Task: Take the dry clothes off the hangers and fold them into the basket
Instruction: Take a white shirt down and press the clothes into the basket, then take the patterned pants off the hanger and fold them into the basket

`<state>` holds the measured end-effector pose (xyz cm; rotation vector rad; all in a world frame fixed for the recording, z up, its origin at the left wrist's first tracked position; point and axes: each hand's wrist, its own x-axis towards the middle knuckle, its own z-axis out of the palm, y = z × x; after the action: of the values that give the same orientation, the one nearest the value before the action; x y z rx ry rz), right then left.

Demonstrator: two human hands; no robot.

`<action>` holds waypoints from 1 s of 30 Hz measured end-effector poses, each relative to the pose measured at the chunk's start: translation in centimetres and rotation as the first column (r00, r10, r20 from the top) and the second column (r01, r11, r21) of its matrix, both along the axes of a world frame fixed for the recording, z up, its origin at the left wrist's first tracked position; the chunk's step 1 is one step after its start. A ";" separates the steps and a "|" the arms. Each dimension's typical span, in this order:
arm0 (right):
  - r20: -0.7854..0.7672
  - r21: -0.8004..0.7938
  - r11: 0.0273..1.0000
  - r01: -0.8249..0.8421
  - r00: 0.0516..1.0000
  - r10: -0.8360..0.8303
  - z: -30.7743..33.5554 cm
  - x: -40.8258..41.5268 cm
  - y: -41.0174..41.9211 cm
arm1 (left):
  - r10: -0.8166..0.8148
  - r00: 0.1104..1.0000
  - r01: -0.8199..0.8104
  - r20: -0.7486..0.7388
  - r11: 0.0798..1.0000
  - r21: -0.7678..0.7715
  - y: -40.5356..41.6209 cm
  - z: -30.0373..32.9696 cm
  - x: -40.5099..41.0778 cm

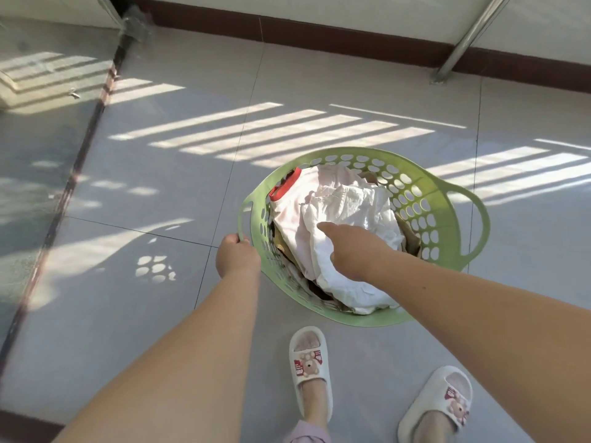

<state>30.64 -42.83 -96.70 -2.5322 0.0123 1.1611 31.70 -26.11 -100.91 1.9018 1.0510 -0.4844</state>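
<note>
Green basket of folded clothes on the tiled floor, both hands at it.

The white clothes (pixel 345 219) heap in the perforated green basket (pixel 415 193), one piece red-collared; the right hand (pixel 351 251) lies on top, forefinger extended. The left hand (pixel 238 255) curls round the basket's left handle. White slippers (pixel 308 362) stand nearer.

This looks like a home, probably a sunlit balcony or laundry corner. A green plastic laundry basket (pixel 447 199) heaped with clothes (pixel 345 219) stands on a grey tiled floor (pixel 160 193). Beyond the basket, striped sunlight falls across the tiles, and farther back a dark red skirting board (pixel 319 36) runs under a pale wall. Just in front of the basket stand feet in white bear-print house slippers (pixel 308 362). Left of it runs a sliding-door track (pixel 68 183).
</note>
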 end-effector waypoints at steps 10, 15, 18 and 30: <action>0.108 0.047 0.998 0.053 0.992 -0.058 6.2 -0.9 -0.8 | -0.441 0.897 0.439 0.025 0.897 0.063 -4.9 8.4 -1.3; 0.257 0.063 0.995 0.073 0.963 -0.086 13.8 -0.1 -2.8 | -0.548 0.803 0.562 0.233 0.827 0.008 -7.2 16.6 -1.5; 0.380 0.083 0.995 0.050 0.921 -0.078 20.1 -0.3 -4.2 | -0.542 0.767 0.580 0.344 0.815 -0.010 -8.6 22.4 -1.7; 0.754 0.154 0.982 0.112 0.629 -0.190 44.8 -3.2 -9.5 | -0.513 0.501 0.666 0.697 0.743 0.068 -14.2 47.2 -1.6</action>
<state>27.44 -52.31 -51.88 -2.6621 -0.0403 -0.0626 30.13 -40.35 -53.70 1.9629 -0.1889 -0.2024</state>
